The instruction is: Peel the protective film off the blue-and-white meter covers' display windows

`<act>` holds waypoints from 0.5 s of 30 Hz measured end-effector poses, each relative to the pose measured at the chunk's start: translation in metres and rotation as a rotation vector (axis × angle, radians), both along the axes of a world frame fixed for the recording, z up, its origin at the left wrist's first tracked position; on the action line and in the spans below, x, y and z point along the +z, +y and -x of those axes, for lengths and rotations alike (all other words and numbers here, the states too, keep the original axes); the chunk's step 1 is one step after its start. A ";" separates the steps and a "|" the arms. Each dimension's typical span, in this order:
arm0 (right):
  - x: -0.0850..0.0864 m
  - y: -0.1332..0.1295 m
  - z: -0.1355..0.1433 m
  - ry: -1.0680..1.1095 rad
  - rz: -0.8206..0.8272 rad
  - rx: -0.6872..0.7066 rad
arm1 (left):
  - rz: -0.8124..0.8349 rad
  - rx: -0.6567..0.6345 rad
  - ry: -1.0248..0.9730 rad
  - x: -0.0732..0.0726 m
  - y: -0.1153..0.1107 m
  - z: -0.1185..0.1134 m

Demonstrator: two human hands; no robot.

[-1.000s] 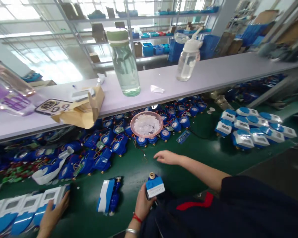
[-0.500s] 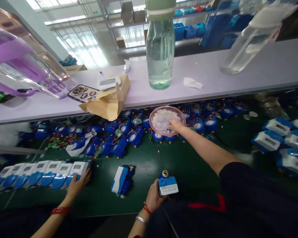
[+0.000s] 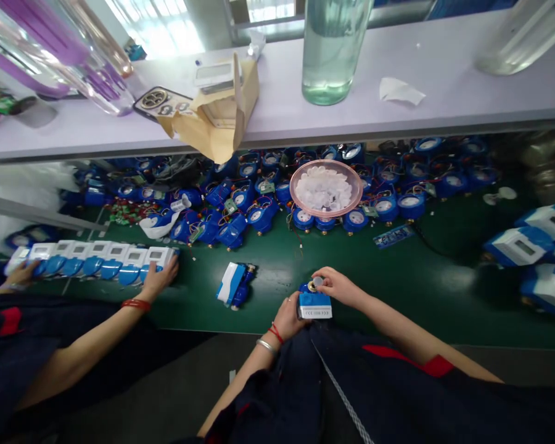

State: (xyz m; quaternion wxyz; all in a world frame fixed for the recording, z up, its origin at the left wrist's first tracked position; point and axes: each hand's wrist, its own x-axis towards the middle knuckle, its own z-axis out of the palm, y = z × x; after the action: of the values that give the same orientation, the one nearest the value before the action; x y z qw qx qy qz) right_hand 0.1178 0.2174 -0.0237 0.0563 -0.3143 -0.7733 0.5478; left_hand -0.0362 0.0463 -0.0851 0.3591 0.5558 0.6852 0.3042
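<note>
My left hand (image 3: 288, 317) is closed around a blue and white water meter (image 3: 315, 306) near the table's front edge. The meter's brass threaded end points away from me. Between thumb and fingers, my right hand (image 3: 337, 287) pinches a small translucent plastic cap (image 3: 318, 281) right at that brass end; whether it is seated there I cannot tell. Beyond my hands, a pink bowl (image 3: 293, 197) full of similar white caps rests among the blue meter bodies. Another blue and white water meter (image 3: 231, 283) lies on its side to my left.
At the left, a co-worker's hands (image 3: 160, 277) hold the ends of a row of meters (image 3: 99, 259). Several finished-looking meters (image 3: 522, 245) sit at the right. Many blue meter bodies (image 3: 263, 213) with wires line the back. Bottles, a phone (image 3: 155, 102) and a torn carton (image 3: 217, 117) occupy the shelf (image 3: 277, 123).
My right hand has come from the pink bowl back to the meter's brass end with a cap. My left hand still holds the meter. The view has tilted down.
</note>
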 end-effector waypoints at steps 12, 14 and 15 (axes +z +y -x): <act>0.021 0.000 -0.002 -0.097 -0.505 0.324 | -0.044 0.004 0.077 -0.008 -0.004 -0.011; 0.022 0.001 0.000 -0.155 -0.552 0.365 | -0.040 -0.001 0.090 -0.008 -0.003 -0.012; 0.022 0.000 0.001 -0.193 -0.582 0.381 | -0.037 -0.002 0.095 -0.009 -0.003 -0.012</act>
State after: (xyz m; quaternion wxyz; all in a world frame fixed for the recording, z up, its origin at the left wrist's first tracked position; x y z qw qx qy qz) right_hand 0.1170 0.2178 -0.0016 -0.0330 -0.1856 -0.9434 0.2730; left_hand -0.0237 0.0432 -0.0936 0.3162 0.5771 0.6950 0.2899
